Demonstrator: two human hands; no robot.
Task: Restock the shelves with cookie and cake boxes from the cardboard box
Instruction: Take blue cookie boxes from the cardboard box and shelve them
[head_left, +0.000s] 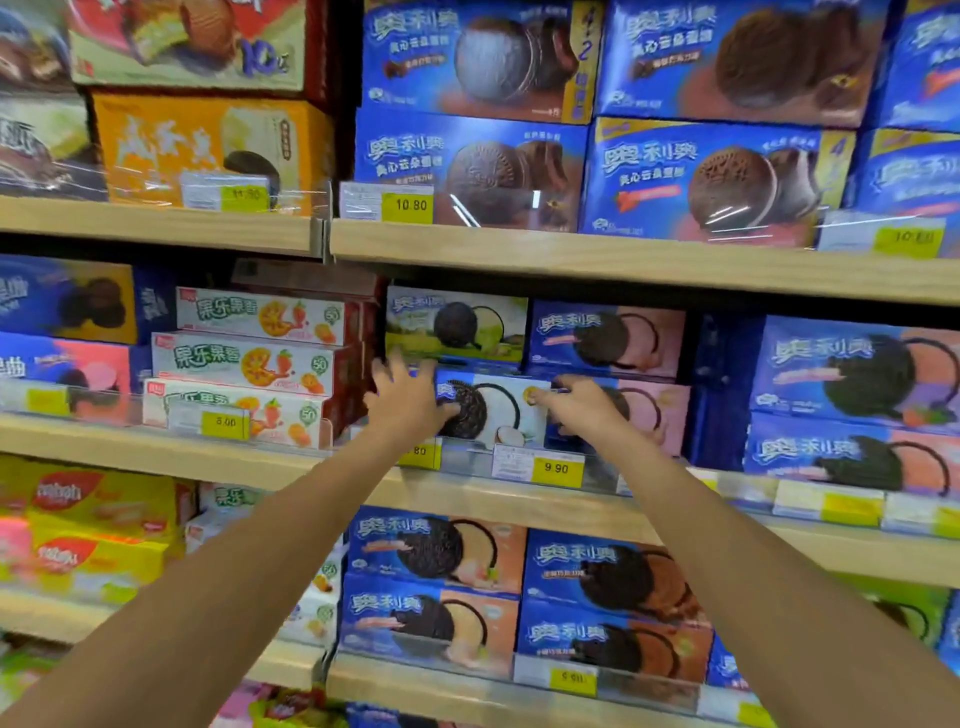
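Middle shelf (291, 457), slot under green box (457, 327): white box (498, 410) sits there. Left hand (405, 400) splayed against its left end, right hand (582, 410) grips its right end. I'd push both ends evenly, flush.

Were bare throughout: left forearm (234, 561) and right forearm (753, 561), long, slim, narrowing toward the wrists; ended in left hand (402, 402) and right hand (584, 410), ungloved, fingers blurred.

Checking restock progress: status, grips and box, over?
Left grip spread against white cookie box, left end. Right grip pinching right edge. Box on middle shelf, green box above, price rail in front.
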